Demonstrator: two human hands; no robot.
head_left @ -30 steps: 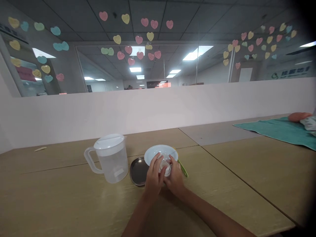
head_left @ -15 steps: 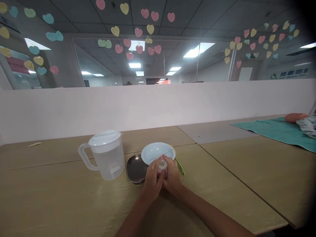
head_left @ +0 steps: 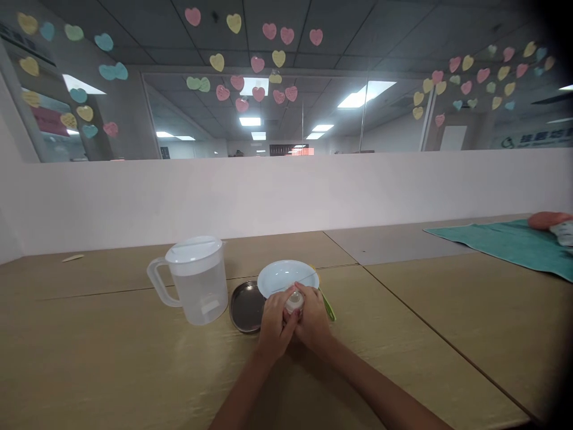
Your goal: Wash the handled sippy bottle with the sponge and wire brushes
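Both hands close around a small whitish bottle (head_left: 294, 301), its round, partly clear top facing up between the thumbs. My left hand (head_left: 274, 322) wraps its left side, and my right hand (head_left: 314, 322) wraps its right side. Most of the bottle's body is hidden by the fingers. Just beyond the hands is a pale blue-white bowl (head_left: 282, 273), its near rim covered by them. A dark metal dish (head_left: 246, 307) lies to the left, partly behind my left hand. To the right, a green handle (head_left: 329, 307) sticks out beside the bowl; its yellow-orange end is mostly hidden.
A clear plastic pitcher (head_left: 199, 292) with a white lid stands left of the metal dish. On the far right lies a teal cloth (head_left: 514, 242) with an orange-red item (head_left: 548, 220) on it. A white wall (head_left: 268, 197) with windows above borders the table (head_left: 134, 364).
The view has shifted slightly, so the surroundings sit a little farther right and mostly lower. Both hands keep their hold on the bottle, with hardly any visible movement.
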